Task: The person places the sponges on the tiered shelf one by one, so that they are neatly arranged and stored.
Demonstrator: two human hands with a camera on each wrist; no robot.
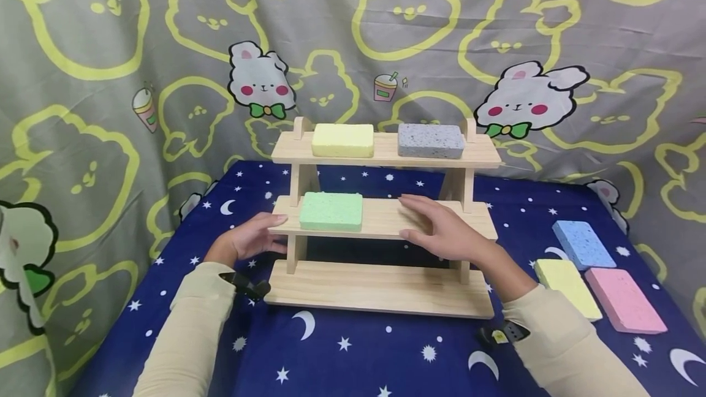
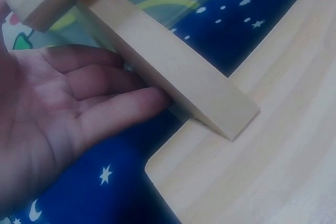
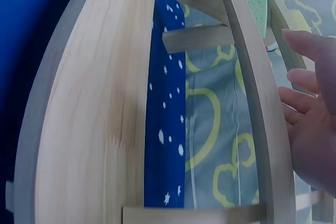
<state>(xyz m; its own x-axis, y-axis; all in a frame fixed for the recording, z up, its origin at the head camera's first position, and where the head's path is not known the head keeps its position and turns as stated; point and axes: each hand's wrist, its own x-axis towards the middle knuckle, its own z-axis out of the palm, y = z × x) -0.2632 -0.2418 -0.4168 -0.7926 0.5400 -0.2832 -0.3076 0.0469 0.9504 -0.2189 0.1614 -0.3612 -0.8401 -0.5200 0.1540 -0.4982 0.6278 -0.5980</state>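
Note:
A three-tier wooden display stand [image 1: 380, 290] stands upright in the middle of the head view. At its left end my left hand [image 1: 250, 239] holds the middle shelf, thumb over the board and fingers below. The left wrist view shows those fingers [image 2: 118, 85] against the upright post [image 2: 173, 72]. Over the right part of the middle shelf, my right hand [image 1: 449, 231] hovers with fingers loosely extended and nothing in it. On that shelf's left part lies a green sponge [image 1: 331, 211]. The top shelf carries a yellow sponge [image 1: 342, 141] and a grey speckled sponge [image 1: 431, 141].
To the right, a blue sponge [image 1: 583, 244], a second yellow sponge [image 1: 568, 287] and a pink sponge [image 1: 626, 299] lie close together on the dark blue star-patterned cloth [image 1: 386, 354]. A grey cartoon-print curtain [image 1: 342, 29] hangs behind and at the sides.

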